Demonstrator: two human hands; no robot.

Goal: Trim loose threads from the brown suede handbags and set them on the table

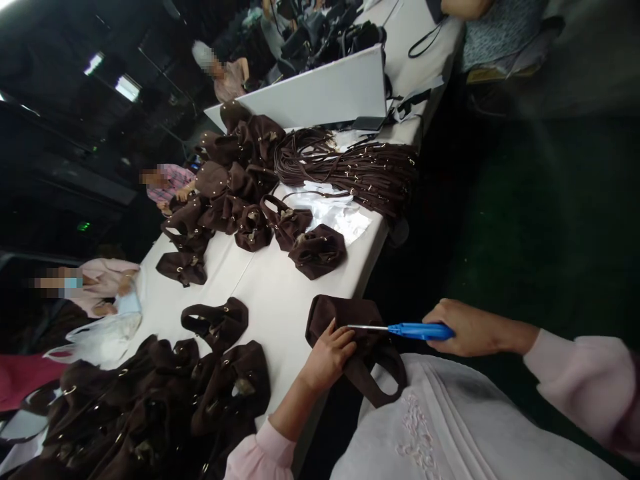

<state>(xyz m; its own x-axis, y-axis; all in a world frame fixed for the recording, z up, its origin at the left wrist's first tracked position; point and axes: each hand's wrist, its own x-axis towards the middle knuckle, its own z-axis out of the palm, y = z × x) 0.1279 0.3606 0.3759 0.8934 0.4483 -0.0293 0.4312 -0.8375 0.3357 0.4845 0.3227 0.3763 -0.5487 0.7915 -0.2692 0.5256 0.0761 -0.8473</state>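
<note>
A person in a pink-sleeved, white garment (pixel 470 427) with pale embroidery leans over a soft dark brown handbag (pixel 350 310), which rests on its side at the near edge of a long white counter (pixel 275 300), its looped handle hanging past the edge. The left hand (pixel 327 357) lies over the handbag with fingers extended; whether it grips the material cannot be told. The right hand (pixel 463 327), at the near right of the handbag, is closed around the grip of a blue-handled tool with a thin silver shaft (pixel 420 331), whose tip reaches the left fingertips. To the left of the handbag sits a large heap of matching brown bags with gold-coloured fittings (pixel 135 400). Beyond the handbag stand a second cluster of brown bags (pixel 230 180), a thick bundle of dark brown straps with gold-coloured clasps (pixel 360 173) and a crumpled translucent plastic sheet (pixel 345 220). Farther beyond it, a long white board (pixel 320 93) stands before a pile of black bags (pixel 320 40). Across the counter from the handbag, co-workers in a pink shirt (pixel 107 277) and a plaid shirt (pixel 173 181) sit nearby. Far behind them glows a small green light (pixel 84 226), too blurred to read as lettering.
</note>
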